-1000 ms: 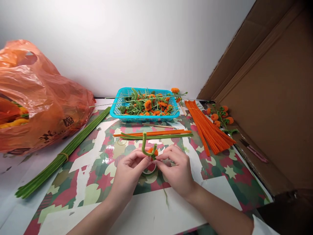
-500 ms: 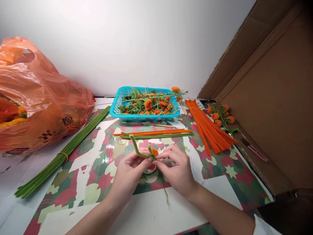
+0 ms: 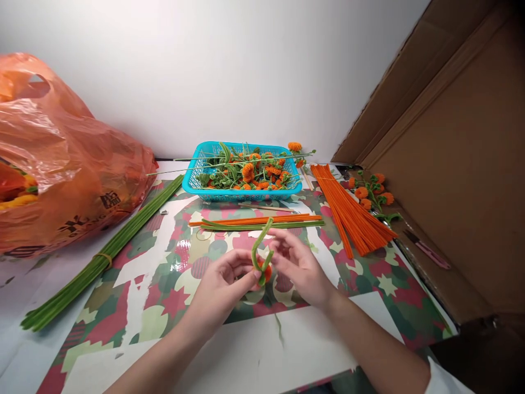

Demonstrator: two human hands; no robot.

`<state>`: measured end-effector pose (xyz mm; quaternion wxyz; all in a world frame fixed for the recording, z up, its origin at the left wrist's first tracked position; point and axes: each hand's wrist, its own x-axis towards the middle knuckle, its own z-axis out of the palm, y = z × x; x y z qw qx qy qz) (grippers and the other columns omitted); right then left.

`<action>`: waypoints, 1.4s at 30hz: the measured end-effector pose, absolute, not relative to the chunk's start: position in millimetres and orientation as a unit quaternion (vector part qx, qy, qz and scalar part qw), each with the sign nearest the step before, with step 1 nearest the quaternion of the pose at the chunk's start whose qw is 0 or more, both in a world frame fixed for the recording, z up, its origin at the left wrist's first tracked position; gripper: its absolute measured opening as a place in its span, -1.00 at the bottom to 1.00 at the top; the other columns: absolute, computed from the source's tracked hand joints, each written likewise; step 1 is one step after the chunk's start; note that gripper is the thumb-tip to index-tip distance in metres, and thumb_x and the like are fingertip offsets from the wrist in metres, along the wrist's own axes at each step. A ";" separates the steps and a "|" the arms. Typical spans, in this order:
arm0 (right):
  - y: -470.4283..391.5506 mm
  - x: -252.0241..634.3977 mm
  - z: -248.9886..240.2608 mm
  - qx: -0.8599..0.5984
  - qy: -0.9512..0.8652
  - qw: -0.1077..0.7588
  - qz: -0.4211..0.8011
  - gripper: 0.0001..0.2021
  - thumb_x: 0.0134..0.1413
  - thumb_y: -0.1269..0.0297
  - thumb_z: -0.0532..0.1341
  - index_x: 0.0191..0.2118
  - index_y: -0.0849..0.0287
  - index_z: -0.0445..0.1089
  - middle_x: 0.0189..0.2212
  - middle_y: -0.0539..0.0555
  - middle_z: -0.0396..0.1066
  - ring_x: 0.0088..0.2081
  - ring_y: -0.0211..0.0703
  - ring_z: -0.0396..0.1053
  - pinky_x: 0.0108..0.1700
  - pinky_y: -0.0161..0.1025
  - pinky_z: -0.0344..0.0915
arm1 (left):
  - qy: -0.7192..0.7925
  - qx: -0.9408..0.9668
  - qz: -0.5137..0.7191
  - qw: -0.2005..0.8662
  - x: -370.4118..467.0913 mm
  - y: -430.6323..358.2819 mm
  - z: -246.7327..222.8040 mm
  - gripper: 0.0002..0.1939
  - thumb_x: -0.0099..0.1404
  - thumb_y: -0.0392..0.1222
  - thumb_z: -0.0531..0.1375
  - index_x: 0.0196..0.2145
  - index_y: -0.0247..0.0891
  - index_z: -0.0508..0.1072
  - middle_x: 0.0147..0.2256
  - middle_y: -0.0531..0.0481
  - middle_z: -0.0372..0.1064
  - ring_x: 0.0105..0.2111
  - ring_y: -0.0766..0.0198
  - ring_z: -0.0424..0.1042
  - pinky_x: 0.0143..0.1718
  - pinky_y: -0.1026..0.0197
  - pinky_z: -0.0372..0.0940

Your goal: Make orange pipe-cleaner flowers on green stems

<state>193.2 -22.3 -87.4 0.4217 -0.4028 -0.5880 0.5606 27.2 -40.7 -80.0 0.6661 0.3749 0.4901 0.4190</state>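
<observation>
My left hand [image 3: 229, 279] pinches a small pipe-cleaner flower between thumb and fingers. The flower has an orange head [image 3: 267, 271] with green pipe cleaner [image 3: 257, 250] twisted at its base; one long green end curves upward and a shorter end stands beside it. To the right, my right hand [image 3: 301, 268] is open, its fingers curved and parted from the thumb. Its fingertips come close to the green ends; whether they touch is unclear. Beyond the hands lie a few loose orange pipe cleaners [image 3: 283, 218] and green pipe cleaners [image 3: 291, 225].
A blue basket [image 3: 241, 194] holds finished orange flowers and green pieces. Left are a green pipe-cleaner bundle [image 3: 123, 243] and an orange plastic bag [image 3: 77, 158]. Right are an orange bundle [image 3: 353, 213], a flower sprig [image 3: 375, 197], a pink-handled tool [image 3: 432, 254] and cardboard [image 3: 451, 164].
The flower has turned in my left hand, so its long green end swung from the left to upright. My right hand's fingers have parted from the flower's base.
</observation>
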 end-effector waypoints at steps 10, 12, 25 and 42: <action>-20.0 193.6 -81.7 -0.340 -0.645 0.388 0.564 -0.82 0.13 0.11 0.22 -0.37 0.08 0.46 -0.39 0.02 0.34 -0.26 -0.18 0.30 -0.18 -0.20 0.28 | 0.467 0.400 0.353 0.705 18.3 -37.6 -81.5 -0.82 0.05 -0.13 0.33 -0.43 -0.26 0.46 -0.50 0.03 0.37 -0.53 0.34 0.36 -0.50 0.32 0.32; -19.3 192.9 -82.5 -0.353 -0.637 0.422 0.540 -0.81 0.12 0.13 0.23 -0.42 0.08 0.47 -0.41 0.02 0.35 -0.26 -0.17 0.31 -0.18 -0.19 0.28 | 0.467 0.398 0.370 0.698 17.3 -37.5 -81.6 -0.82 0.06 -0.12 0.34 -0.45 -0.26 0.46 -0.48 0.00 0.40 -0.53 0.33 0.36 -0.49 0.30 0.33; -26.7 192.3 -84.4 -0.393 -0.623 0.499 0.457 -0.93 0.10 0.31 0.27 -0.39 0.07 0.50 -0.39 0.01 0.38 -0.29 -0.19 0.36 -0.22 -0.21 0.31 | 0.442 0.417 0.470 0.640 13.5 -40.7 -87.2 -0.88 0.13 -0.17 0.32 -0.41 -0.25 0.48 -0.20 -0.13 0.49 -0.23 0.17 0.46 -0.31 0.26 0.38; -33.2 191.3 -98.9 -0.270 -0.749 0.525 0.301 -0.71 0.11 0.50 0.23 -0.10 0.00 0.50 -0.30 0.06 0.42 -0.31 -0.22 0.45 -0.30 -0.28 0.43 | 0.486 0.414 0.363 0.679 16.3 -36.1 -83.9 -0.83 0.06 -0.12 0.35 -0.50 -0.28 0.51 -0.42 -0.01 0.45 -0.41 0.31 0.38 -0.36 0.32 0.32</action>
